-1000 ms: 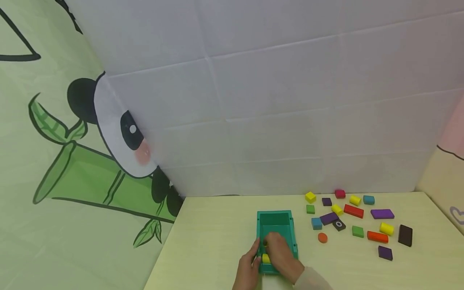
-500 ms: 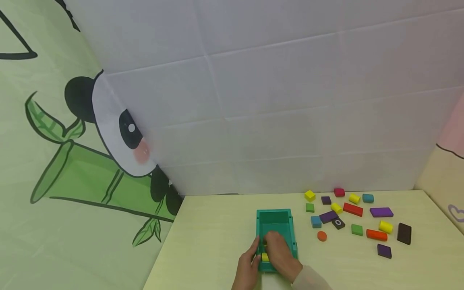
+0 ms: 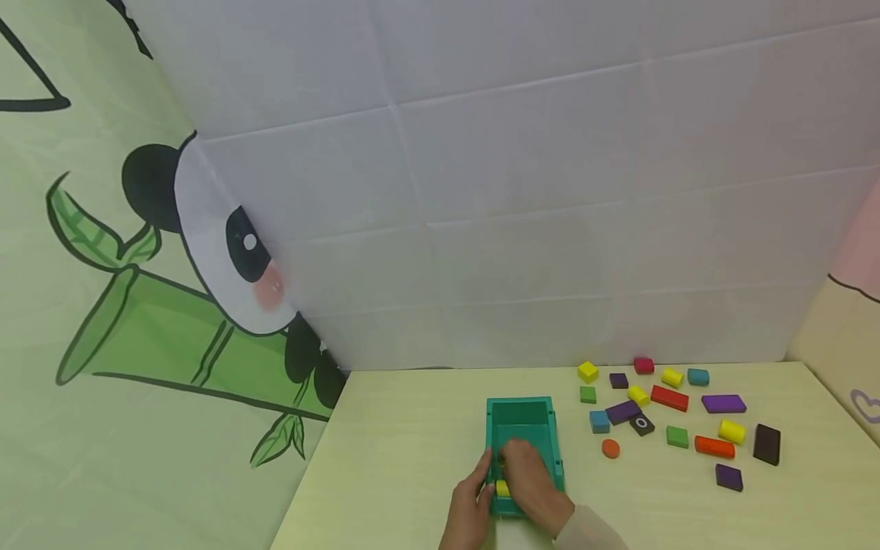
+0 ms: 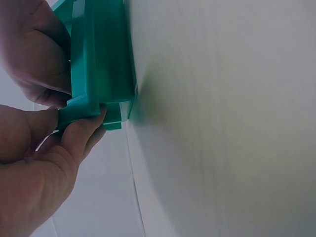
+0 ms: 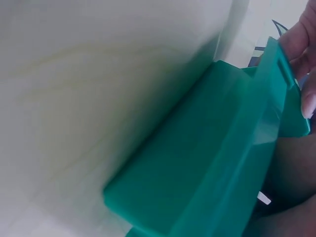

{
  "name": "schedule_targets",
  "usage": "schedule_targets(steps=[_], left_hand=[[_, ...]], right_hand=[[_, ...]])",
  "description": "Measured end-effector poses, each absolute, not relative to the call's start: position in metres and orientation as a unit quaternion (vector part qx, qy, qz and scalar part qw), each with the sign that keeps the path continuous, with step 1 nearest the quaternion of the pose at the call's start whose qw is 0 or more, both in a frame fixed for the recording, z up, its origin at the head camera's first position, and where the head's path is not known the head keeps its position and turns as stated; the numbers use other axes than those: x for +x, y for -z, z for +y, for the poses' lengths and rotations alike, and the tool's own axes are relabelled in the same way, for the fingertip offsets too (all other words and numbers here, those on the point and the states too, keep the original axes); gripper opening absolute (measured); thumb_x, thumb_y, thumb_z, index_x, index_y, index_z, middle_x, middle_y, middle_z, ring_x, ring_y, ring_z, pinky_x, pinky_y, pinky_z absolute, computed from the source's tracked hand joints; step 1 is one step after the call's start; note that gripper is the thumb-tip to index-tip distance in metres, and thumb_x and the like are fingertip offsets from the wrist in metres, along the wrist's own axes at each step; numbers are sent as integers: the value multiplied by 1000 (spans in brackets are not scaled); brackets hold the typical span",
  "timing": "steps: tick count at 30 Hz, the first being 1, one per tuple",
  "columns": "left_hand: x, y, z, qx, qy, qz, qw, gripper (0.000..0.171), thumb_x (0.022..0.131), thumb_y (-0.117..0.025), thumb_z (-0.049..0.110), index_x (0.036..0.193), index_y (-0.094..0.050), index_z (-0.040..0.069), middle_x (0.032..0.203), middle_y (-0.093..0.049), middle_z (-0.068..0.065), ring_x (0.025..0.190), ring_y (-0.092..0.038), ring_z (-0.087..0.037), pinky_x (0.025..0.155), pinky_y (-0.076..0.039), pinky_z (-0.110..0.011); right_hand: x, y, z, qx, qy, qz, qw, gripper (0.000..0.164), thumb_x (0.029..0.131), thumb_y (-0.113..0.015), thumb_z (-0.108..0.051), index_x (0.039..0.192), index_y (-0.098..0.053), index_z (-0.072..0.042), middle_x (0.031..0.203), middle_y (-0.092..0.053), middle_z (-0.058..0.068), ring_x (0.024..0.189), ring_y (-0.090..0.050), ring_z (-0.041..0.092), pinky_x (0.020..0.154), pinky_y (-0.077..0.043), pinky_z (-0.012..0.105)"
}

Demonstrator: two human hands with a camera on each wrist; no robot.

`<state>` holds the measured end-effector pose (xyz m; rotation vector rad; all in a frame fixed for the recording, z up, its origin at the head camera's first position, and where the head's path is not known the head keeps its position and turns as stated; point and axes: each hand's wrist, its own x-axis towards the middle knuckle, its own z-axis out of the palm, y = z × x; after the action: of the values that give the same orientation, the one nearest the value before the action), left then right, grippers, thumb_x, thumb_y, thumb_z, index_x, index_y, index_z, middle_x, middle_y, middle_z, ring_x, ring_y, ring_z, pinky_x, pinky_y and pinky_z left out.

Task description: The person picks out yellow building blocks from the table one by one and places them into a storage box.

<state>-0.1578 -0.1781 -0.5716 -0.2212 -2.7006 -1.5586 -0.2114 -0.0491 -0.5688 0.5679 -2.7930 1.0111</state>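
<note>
A green rectangular box sits on the table in front of me. My left hand grips its left wall; the left wrist view shows thumb and fingers pinching the rim. My right hand reaches down inside the box with fingers curled, and a sliver of a yellow block shows at its fingertips. Another yellow block lies at the near end of the box, partly covered by the right hand. In the right wrist view the green wall hides most of the right hand.
Right of the box, loose blocks are scattered over the table: a blue cube, an orange disc, a red bar, a black slab and several others. A white cloth wall stands behind the table.
</note>
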Motion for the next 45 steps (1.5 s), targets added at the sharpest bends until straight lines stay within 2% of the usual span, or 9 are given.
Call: schedule_targets(steps=[13,20,31,40,45], left_hand=[[-157,572,-179,-66,505,-861,3,54,91,-49,0,139,-33,17,141,-35,-3,124,-31,-14,105,-32,-41],[-157,572,-178,-64,512,-856,-3,53,91,-49,0,139,-34,16,141,-34,-3,125,-30,-14,106,-30,-41],[-156,572,-178,-70,509,-858,2,53,91,-49,1,140,-32,12,143,-32,-3,126,-29,-17,106,-30,-43],[-157,572,-177,-53,506,-861,-10,53,92,-49,2,141,-31,15,143,-31,1,126,-28,-13,106,-31,-40],[-157,571,-176,-54,509,-859,-13,54,92,-48,0,141,-30,13,144,-29,-1,127,-26,-14,107,-30,-40]], right_hand=[[-203,549,-42,197,-367,-903,108,17,75,-69,0,88,-62,-8,86,-58,2,84,-55,21,73,-54,41],[-206,535,-32,181,-383,-899,113,16,77,-70,-4,91,-63,-8,91,-60,2,92,-56,22,79,-54,41],[-219,519,-8,147,-401,-891,155,18,76,-72,-7,93,-67,-12,97,-62,0,95,-55,20,86,-51,45],[-230,517,15,132,-409,-885,177,18,76,-72,-5,92,-67,-12,96,-63,2,94,-56,21,83,-53,45],[-234,516,26,127,-411,-883,186,20,76,-72,-4,95,-67,-8,97,-64,7,91,-57,24,78,-55,45]])
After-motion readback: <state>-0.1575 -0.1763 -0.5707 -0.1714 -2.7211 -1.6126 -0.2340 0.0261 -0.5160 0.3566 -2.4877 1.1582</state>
